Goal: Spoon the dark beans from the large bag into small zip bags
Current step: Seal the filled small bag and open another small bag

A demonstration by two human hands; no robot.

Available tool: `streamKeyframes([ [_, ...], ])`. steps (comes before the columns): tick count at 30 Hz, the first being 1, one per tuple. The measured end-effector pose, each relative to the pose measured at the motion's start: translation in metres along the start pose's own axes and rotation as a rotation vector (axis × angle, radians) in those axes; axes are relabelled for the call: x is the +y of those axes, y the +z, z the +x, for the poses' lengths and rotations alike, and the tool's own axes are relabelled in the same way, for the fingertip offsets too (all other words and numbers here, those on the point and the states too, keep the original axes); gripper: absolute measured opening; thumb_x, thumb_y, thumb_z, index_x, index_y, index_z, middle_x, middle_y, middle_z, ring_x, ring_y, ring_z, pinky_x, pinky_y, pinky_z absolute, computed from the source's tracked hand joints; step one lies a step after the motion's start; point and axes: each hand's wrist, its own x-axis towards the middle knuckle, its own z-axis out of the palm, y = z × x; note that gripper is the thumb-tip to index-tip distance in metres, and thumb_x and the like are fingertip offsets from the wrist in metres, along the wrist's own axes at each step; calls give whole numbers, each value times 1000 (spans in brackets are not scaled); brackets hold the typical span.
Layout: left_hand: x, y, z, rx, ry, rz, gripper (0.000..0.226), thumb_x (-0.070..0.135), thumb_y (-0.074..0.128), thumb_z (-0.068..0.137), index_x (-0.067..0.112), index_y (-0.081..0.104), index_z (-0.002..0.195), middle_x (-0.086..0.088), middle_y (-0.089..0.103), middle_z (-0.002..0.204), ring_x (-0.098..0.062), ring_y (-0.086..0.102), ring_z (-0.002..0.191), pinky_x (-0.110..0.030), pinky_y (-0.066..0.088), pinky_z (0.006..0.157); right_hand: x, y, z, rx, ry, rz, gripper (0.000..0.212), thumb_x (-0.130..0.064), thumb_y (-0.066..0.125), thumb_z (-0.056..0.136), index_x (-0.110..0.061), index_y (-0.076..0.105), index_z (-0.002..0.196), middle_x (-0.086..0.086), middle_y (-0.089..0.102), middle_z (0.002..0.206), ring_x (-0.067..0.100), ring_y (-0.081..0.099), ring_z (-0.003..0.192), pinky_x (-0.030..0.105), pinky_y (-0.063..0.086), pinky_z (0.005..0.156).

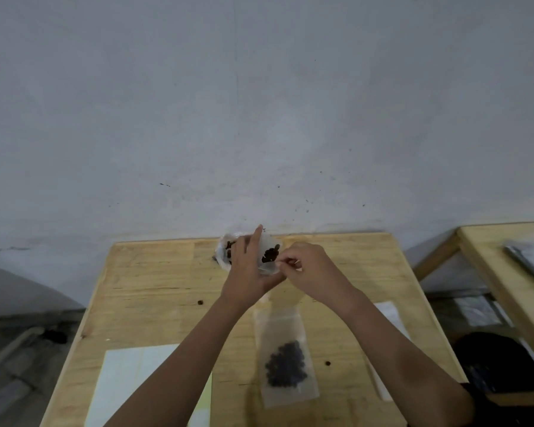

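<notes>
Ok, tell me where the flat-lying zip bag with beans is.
Head view: the zip bag lies on the wooden table, between the left forearm and right forearm, right of the white sheets.

**Both hands on one small bag, far edge of table**

Pale wooden table set against a grey wall. Left hand is raised near the far edge, forefinger straight up, holding a small clear plastic zip bag with a clump of dark beans inside. Right hand, fingers curled, pinches that bag's edge. Just behind the left hand is a crumpled large clear plastic bag, beans showing through. Nearer, flat on the wood, lies a second small zip bag, filled with beans. White paper sheets at near left. Pale flat packets at right, partly hidden by the right forearm. One loose dark bean lies apart.
</notes>
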Motion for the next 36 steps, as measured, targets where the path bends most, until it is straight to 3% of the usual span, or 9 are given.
streamKeyframes([
  [6, 13, 1, -4, 0, -108, -129, 98, 49, 75, 70, 24, 18, 147, 14, 26, 128, 0, 26, 119, -21, 28, 98, 16, -9, 0, 108, 21, -36, 11, -9, 59, 86, -13, 67, 80, -2, 64, 83, 12, 57, 81, 28, 49, 78],
  [9, 17, -9, -1, 44, -102, -309, 59, 34, 67, 84, 26, 40, 136, 9, 52, 105, -3, 52, 97, -16, 43, 84, 22, -26, 0, 262, 39, 31, 9, -8, 58, 88, -13, 66, 86, -3, 63, 85, 9, 58, 80, 17, 46, 73],
  [11, 23, -16, 2, 117, -55, -400, 35, 23, 59, 91, 23, 52, 125, 2, 53, 76, -8, 52, 71, -21, 45, 66, 19, -37, 0, 311, 40, 115, 10, -9, 58, 89, -14, 66, 87, -6, 64, 83, 1, 58, 78, 7, 43, 70],
  [13, 33, -20, 7, 174, -22, -468, 26, 17, 56, 93, 19, 58, 119, -11, 51, 66, -12, 50, 64, -26, 43, 61, 13, -44, 0, 347, 12, 200, 13, -8, 58, 89, -18, 66, 87, -12, 64, 81, -2, 60, 76, 5, 44, 70],
  [17, 51, -24, 14, 255, -14, -637, 23, 9, 55, 93, 19, 60, 113, -25, 64, 82, -19, 61, 78, -33, 51, 74, 4, -50, 0, 436, -54, 338, 18, -8, 61, 89, -23, 66, 96, -14, 67, 87, 4, 63, 81, 14, 50, 77],
  [22, 64, -26, 18, 350, -6, -732, 26, 10, 56, 92, 16, 60, 117, 3, 71, 87, -11, 67, 86, -26, 54, 83, -4, -53, -3, 474, -88, 471, 35, -2, 64, 85, -30, 64, 106, -7, 68, 91, 9, 65, 85, 17, 52, 82],
  [29, 74, -29, 16, 345, 16, -774, 29, 5, 62, 88, 17, 62, 115, -7, 70, 92, -19, 64, 88, -24, 54, 82, -11, -60, -5, 490, -59, 510, 31, -3, 69, 81, -29, 66, 98, -1, 66, 81, 9, 63, 78, 27, 54, 82],
  [33, 74, -33, 13, 303, 35, -823, 30, -1, 60, 87, 4, 60, 117, -10, 72, 94, -22, 69, 91, -26, 55, 80, -10, -60, -6, 488, 10, 457, 22, -1, 69, 80, -20, 64, 90, -7, 62, 70, 2, 60, 69, 24, 52, 74],
  [36, 74, -32, 10, 302, 26, -814, 29, -1, 59, 88, 5, 60, 116, -10, 72, 92, -21, 70, 88, -25, 55, 76, -11, -59, -7, 486, 39, 404, 23, -1, 68, 80, -22, 62, 86, -5, 61, 69, 2, 59, 68, 20, 49, 70],
])
